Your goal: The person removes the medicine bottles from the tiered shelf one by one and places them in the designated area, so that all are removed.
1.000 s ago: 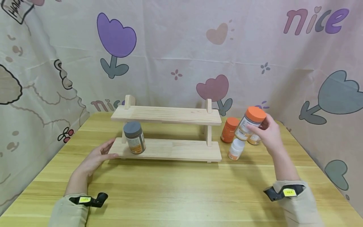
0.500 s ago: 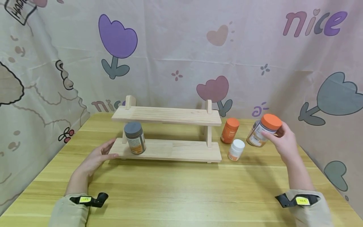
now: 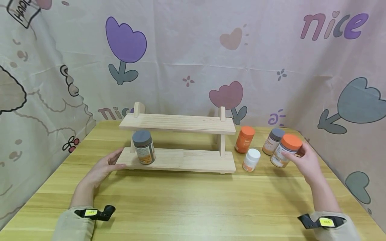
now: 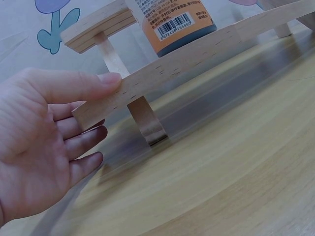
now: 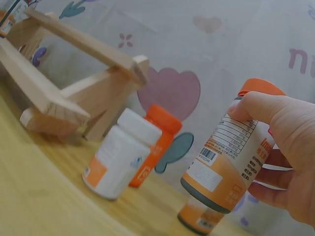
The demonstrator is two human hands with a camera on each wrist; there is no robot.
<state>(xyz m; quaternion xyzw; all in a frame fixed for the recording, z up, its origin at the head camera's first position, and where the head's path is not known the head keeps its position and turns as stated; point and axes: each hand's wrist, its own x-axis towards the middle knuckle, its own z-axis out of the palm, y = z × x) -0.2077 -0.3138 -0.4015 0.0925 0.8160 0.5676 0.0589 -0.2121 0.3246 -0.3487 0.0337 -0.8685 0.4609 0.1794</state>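
Shelved jar (image 4: 172,24) cut off above, left wrist view; right fingers (image 5: 274,178) partly behind orange-capped jar (image 5: 229,152).

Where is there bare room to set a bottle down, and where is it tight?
Bare: the tabletop in front of the wooden rack; its upper board; its lower board right of the shelved jar. Crowded: right of the rack, where the white bottle, orange bottle, gray-capped bottle and orange-capped jar in the right hand cluster.

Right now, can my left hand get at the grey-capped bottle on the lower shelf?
Likely yes, though your left hand grips the lower shelf; nothing visible stands between that hand and the grey-capped bottle.
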